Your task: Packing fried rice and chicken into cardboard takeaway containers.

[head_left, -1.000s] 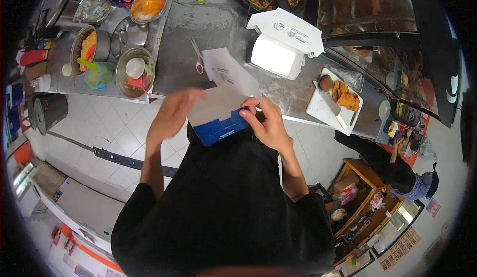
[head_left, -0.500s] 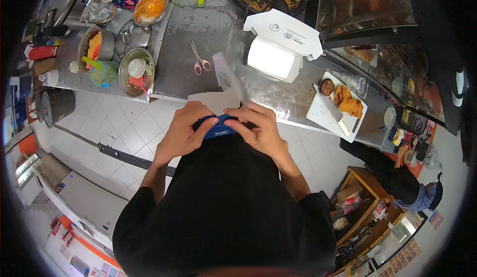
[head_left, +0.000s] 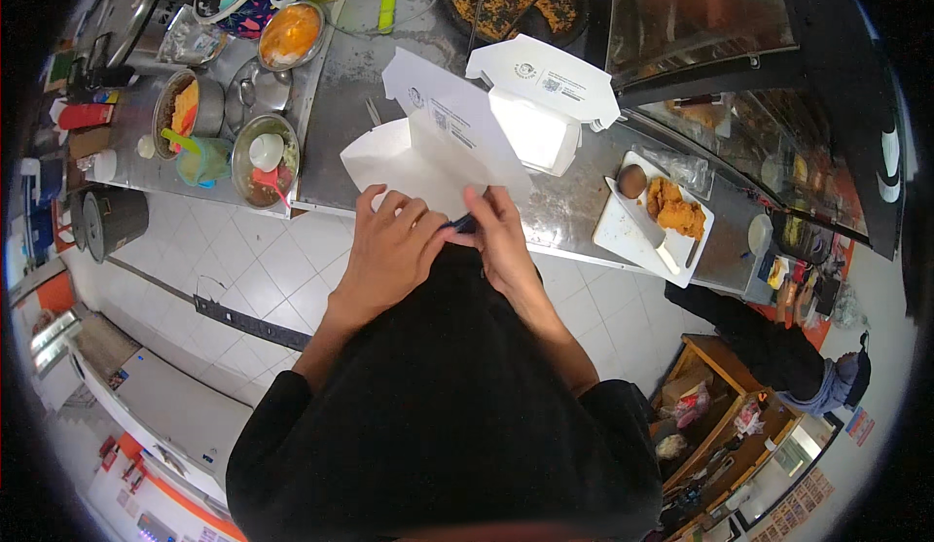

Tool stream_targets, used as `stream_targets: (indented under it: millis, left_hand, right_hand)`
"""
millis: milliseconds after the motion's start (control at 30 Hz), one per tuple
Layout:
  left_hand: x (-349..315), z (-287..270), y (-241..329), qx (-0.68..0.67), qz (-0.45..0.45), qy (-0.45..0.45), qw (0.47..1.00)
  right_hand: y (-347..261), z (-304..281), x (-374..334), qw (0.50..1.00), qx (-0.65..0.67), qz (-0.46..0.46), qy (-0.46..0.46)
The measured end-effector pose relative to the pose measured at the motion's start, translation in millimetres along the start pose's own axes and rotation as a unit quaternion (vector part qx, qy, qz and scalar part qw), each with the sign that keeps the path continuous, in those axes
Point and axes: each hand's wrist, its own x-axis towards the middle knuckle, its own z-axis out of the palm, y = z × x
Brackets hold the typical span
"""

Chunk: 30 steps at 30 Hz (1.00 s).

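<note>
At near edge of counter (head_left: 574, 197): carton (head_left: 389, 164) tipped, lid (head_left: 457, 119) now in clear view, blurred 0.5 s ago. Left hand (head_left: 391, 248), right hand (head_left: 504, 245): fingers clamped on carton's near side. Probably mid-fold, corner not yet locked.

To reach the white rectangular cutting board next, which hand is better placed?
Likely the right hand: it's nearer the white rectangular cutting board; the left hand is farther. Both hold one white cardboard box.
</note>
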Motion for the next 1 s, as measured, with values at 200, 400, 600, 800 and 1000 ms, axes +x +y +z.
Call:
stream_targets:
  millis: [200, 400, 600, 800, 1000]
  left_hand:
    - [-1, 8, 6, 0.195, -0.059, -0.07, 0.977]
    - [7, -2, -24, -0.081, -0.086, 0.158, 0.98]
    - [9, 30, -162, -0.327, -0.444, 0.203, 0.809]
    - [-3, 143, -168, 0.013, -0.378, 0.104, 0.92]
    - [-27, 155, -228, 0.15, -0.305, 0.083, 0.937]
  right_hand:
    - [14, 13, 3, 0.993, -0.091, -0.043, 0.065]
    - [1, 11, 7, 0.987, -0.142, -0.052, 0.057]
    - [-4, -6, 6, 0.968, -0.224, -0.106, 0.032]
    - [1, -88, 21, 0.951, -0.241, -0.149, 0.122]
    - [17, -70, 85, 0.918, -0.346, -0.185, 0.052]
